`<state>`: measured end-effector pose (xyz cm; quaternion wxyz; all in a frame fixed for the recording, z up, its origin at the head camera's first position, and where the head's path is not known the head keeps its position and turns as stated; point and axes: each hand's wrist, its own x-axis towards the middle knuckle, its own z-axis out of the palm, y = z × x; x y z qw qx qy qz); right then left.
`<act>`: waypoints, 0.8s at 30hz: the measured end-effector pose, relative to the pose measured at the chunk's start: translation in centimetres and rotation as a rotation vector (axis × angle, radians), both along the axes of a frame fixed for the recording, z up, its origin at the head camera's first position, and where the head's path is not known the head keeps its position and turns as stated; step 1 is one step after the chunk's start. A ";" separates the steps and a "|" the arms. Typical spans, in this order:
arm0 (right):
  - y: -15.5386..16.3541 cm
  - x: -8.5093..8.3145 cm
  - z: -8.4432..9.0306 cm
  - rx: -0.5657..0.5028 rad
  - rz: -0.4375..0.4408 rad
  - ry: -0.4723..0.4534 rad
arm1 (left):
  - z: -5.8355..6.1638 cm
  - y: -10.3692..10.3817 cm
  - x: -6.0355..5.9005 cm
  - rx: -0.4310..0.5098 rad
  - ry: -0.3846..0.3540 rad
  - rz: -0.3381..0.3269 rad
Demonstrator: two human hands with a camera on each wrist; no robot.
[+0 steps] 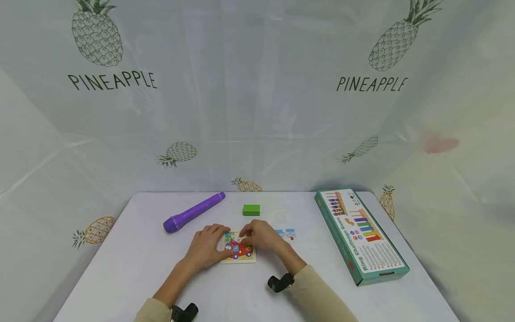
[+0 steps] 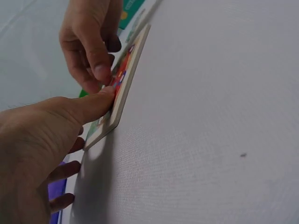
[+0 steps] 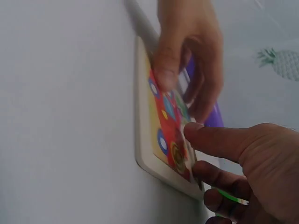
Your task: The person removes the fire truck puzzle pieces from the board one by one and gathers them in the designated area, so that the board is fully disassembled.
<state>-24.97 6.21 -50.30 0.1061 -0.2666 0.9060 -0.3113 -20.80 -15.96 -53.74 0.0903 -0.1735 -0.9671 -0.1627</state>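
Note:
A small wooden puzzle board (image 1: 244, 258) with a red vehicle picture lies flat on the white table (image 1: 132, 264), near the front middle. My left hand (image 1: 207, 247) rests at its left side, with the straight thumb (image 2: 100, 99) pressing on the board (image 2: 127, 84) and the other fingers loosely curled beside it. My right hand (image 1: 260, 235) is over the board's upper right part and pinches a pale puzzle piece (image 3: 189, 161) between thumb and forefinger, right at the picture (image 3: 166, 126). In the right wrist view the left hand (image 3: 187, 56) shows at the board's far end.
A purple torch-shaped toy (image 1: 193, 211) lies at the back left and a green block (image 1: 251, 209) behind the board. Loose blue puzzle pieces (image 1: 286, 233) sit right of my right hand. A long green game box (image 1: 360, 235) lies along the right side. Pineapple-print sheeting surrounds the table.

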 end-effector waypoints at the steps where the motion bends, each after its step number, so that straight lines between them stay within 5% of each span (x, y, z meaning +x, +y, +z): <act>1: -0.2 0.1 -0.1 0.019 0.008 0.019 | 0.0 -0.1 -0.1 -0.005 -0.001 -0.004; 7: -1.4 0.7 -0.3 0.078 0.048 0.091 | 0.0 -0.5 -0.4 0.034 -0.020 -0.044; 24: -2.1 0.9 -0.5 0.075 0.038 0.057 | 0.2 -0.4 -0.4 0.113 -0.019 -0.038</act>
